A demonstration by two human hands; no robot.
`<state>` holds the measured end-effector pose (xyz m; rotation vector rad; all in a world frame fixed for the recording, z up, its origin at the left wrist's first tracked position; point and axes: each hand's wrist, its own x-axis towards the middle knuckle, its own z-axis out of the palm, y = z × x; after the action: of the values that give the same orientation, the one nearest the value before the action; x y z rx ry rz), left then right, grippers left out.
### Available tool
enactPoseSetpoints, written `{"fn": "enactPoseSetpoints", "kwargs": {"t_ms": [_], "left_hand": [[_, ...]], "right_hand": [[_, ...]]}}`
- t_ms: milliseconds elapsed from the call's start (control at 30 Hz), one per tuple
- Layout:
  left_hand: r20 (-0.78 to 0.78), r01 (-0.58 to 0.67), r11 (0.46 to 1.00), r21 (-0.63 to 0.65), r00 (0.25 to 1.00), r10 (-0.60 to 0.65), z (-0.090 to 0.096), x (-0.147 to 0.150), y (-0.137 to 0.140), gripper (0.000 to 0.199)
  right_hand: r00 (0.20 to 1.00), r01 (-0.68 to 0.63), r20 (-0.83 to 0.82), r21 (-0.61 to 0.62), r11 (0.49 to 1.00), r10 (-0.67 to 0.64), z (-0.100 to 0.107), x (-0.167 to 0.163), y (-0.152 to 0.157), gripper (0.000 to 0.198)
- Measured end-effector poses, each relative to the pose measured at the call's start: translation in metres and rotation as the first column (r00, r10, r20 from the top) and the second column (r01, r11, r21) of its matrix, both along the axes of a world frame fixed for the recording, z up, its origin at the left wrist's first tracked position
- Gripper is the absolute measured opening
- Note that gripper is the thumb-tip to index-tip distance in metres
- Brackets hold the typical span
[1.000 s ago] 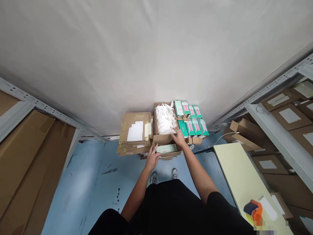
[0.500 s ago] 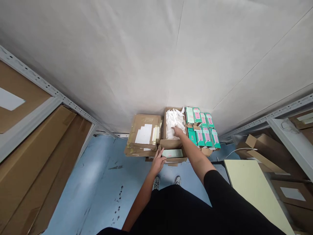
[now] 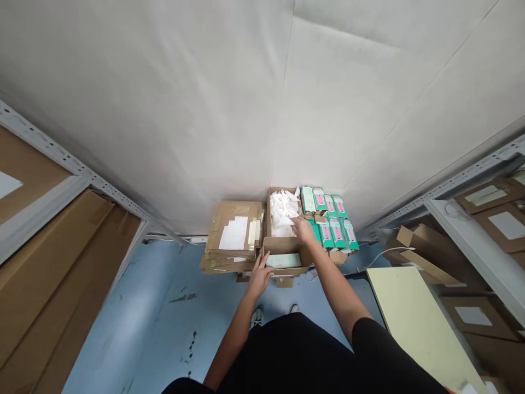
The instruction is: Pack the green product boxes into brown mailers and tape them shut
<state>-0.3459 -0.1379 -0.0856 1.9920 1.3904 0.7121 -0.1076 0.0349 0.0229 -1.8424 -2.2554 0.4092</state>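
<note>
My left hand [image 3: 260, 274] grips the left front corner of an open cardboard box [image 3: 304, 256], its fingers along the wall and thumb over the front edge. Inside that box lies a pale green carton [image 3: 284, 261]. My right hand [image 3: 303, 230] is at the right front part of a second cardboard box [image 3: 268, 216], just behind the first. Its fingers pinch at one of the white packets [image 3: 283, 207] heaped there; the fingertips are partly hidden among them.
Flattened cardboard [image 3: 217, 227] with white papers is stacked on the left. Several green and pink cartons [image 3: 337, 232] stand on the right. A pale yellow tabletop [image 3: 410, 306] is at my right. Shelves with large brown boxes [image 3: 45, 273] flank both sides, and a grey wall [image 3: 229, 109] rises behind.
My right hand has drawn back to the right across the white packets, its fingers closing. My left hand stays on the front box. The whole view has shifted slightly.
</note>
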Motion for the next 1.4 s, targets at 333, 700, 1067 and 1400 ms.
{"fn": "enactPoseSetpoints", "kwargs": {"t_ms": [333,700,1067,1400], "left_hand": [[0.05,0.088,0.996,0.026,0.995,-0.09,0.014,0.007,-0.003,0.026],[0.056,0.32,0.942,0.098,0.944,-0.326,0.018,0.093,0.007,0.025],[-0.039,0.617,0.777,0.124,0.786,-0.617,0.029,0.298,-0.035,0.02],[-0.032,0.824,0.558,0.094,0.563,-0.826,0.04,0.486,-0.088,0.017]], "right_hand": [[0.965,0.068,-0.244,-0.107,0.992,-0.093,-0.006,0.025,-0.151,0.079],[0.922,0.35,-0.253,0.216,0.911,-0.294,0.037,0.124,-0.234,0.066],[0.7,0.711,-0.301,0.216,0.669,-0.647,0.022,0.311,-0.379,0.06],[0.413,0.911,-0.389,0.161,0.381,-0.824,-0.004,0.428,-0.51,0.06]]}}
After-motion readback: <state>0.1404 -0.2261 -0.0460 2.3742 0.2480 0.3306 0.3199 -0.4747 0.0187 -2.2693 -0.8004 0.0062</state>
